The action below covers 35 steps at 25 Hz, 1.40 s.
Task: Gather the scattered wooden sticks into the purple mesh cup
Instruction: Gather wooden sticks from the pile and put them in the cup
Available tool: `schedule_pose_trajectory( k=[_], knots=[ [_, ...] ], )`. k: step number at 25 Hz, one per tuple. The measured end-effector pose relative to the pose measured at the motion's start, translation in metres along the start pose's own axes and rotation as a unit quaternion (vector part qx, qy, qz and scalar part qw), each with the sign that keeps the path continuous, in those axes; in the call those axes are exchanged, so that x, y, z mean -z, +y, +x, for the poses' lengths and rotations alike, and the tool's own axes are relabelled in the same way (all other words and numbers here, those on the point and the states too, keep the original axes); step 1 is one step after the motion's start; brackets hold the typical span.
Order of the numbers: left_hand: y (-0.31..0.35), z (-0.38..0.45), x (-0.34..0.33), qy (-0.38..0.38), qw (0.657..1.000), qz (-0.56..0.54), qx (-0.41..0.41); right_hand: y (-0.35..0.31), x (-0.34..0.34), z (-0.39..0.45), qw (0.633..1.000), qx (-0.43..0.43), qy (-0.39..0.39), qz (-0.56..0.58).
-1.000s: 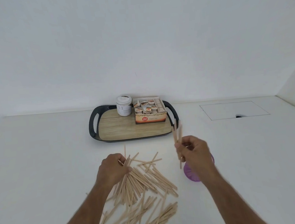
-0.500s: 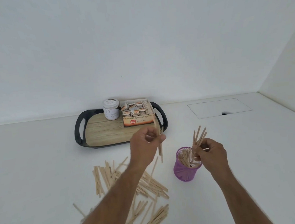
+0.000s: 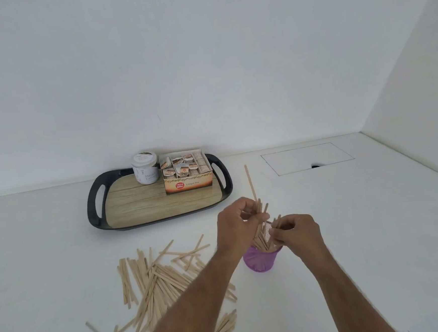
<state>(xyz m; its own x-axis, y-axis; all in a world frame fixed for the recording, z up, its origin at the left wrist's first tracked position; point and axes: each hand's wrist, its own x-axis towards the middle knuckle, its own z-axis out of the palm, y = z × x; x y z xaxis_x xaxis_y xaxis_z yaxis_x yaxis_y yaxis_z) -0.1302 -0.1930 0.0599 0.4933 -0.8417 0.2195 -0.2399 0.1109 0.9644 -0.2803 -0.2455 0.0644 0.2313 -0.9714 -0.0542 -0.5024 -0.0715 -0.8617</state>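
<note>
A person's two bare forearms reach forward over a white worktop (image 3: pixel 48 244). Both hands meet just above a purple mesh cup (image 3: pixel 259 261), which stands upright on the worktop in front of the person, slightly right of centre. The left hand (image 3: pixel 237 228) has its fingers curled around a small bundle of wooden sticks (image 3: pixel 258 210), held roughly upright over the cup's mouth; one stick juts well above the others. The right hand (image 3: pixel 297 231) is just beside it, fingers bent and pinching sticks at the cup's rim. More sticks already stand inside the cup.

To the left of the cup, a loose pile of sticks (image 3: pixel 156 278) lies scattered flat on the worktop, crossing one another and partly hidden under the left forearm.

Further back, against the white wall, sits a black-rimmed tray (image 3: pixel 95 204) with a wood-patterned base. On it stand a small white jar (image 3: pixel 145 167) and, just beside that, an open box of tea bags (image 3: pixel 186 175).
</note>
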Motion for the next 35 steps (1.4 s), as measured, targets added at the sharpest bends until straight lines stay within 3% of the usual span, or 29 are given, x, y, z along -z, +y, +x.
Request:
schedule_pose_trajectory(
  k=[4,6,12,14,17,20,24,27,31,35],
  knots=[
    [-0.014,-0.008,-0.003,-0.067,0.996,0.058,-0.002,0.000,0.000,0.003,1.000,-0.003,-0.011,-0.019],
    [-0.019,-0.007,-0.003,-0.090,0.986,0.140,-0.017,-0.003,-0.001,0.005,0.999,-0.004,-0.010,-0.034],
    [-0.025,-0.006,0.006,-0.127,0.915,0.361,-0.126,-0.003,-0.006,0.007,0.997,0.013,-0.006,-0.081],
    [-0.027,-0.007,0.010,-0.150,0.915,0.359,-0.109,-0.004,-0.007,0.007,0.996,0.022,-0.006,-0.089],
    [-0.025,-0.010,0.021,-0.171,0.944,0.279,-0.049,-0.010,-0.011,0.005,0.992,0.053,0.018,-0.114],
    [-0.026,-0.010,0.042,-0.135,0.967,0.214,-0.017,-0.017,-0.019,0.001,0.987,0.097,0.071,-0.104],
    [-0.039,-0.009,0.089,-0.072,0.972,0.222,0.021,-0.029,-0.043,-0.022,0.950,0.267,0.117,-0.110],
    [-0.054,-0.018,0.129,-0.052,0.926,0.368,0.067,-0.028,-0.079,-0.049,0.906,0.382,0.020,-0.181],
    [-0.067,-0.039,0.173,-0.038,0.850,0.492,0.183,-0.013,-0.122,-0.061,0.904,0.225,-0.203,-0.301],
    [-0.073,-0.058,0.192,-0.082,0.800,0.525,0.279,-0.005,-0.151,-0.057,0.877,0.147,-0.246,-0.385]
  ],
)
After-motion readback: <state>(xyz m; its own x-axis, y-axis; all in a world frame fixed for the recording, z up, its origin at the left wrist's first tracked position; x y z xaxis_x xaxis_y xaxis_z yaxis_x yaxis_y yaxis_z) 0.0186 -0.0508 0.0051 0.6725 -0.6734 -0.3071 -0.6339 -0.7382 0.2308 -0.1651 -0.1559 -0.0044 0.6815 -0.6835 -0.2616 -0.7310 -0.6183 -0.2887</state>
